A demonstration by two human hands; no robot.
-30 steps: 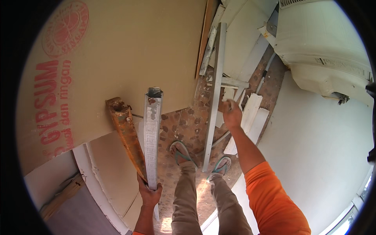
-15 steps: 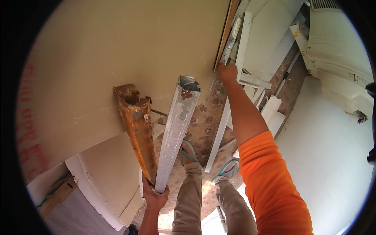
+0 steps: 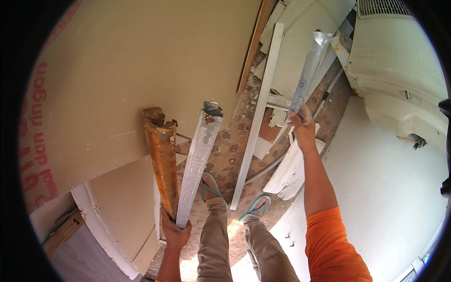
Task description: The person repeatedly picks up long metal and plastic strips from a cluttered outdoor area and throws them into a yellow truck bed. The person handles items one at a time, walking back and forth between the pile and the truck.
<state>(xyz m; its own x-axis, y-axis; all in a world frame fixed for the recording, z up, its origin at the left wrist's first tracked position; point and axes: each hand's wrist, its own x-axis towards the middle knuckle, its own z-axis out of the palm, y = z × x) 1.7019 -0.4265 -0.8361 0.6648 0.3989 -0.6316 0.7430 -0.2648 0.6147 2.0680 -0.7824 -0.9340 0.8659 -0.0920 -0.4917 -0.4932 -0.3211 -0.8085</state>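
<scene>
The left hand (image 3: 175,231) is closed around the lower ends of two long pieces held side by side: a rusty metal channel (image 3: 162,160) on the left and a pale metal strip (image 3: 198,160) on the right. Both pieces rise from the fist and tilt slightly away from each other toward their upper ends, in front of a large tan plasterboard sheet (image 3: 141,70) that leans at the left. The right hand (image 3: 302,124) is raised at arm's length and closed around the lower part of a grey metal channel (image 3: 308,70), which points up and slightly right, with its top end near a white air-conditioner unit (image 3: 399,70). A long white strip (image 3: 258,117) lies on the speckled floor (image 3: 235,145) between the two hands, touched by neither. Broken white board pieces (image 3: 291,174) lie on the floor just below the right hand. The person's feet, in green flip-flops (image 3: 256,207), stand on the floor beside the lower end of the white strip.
</scene>
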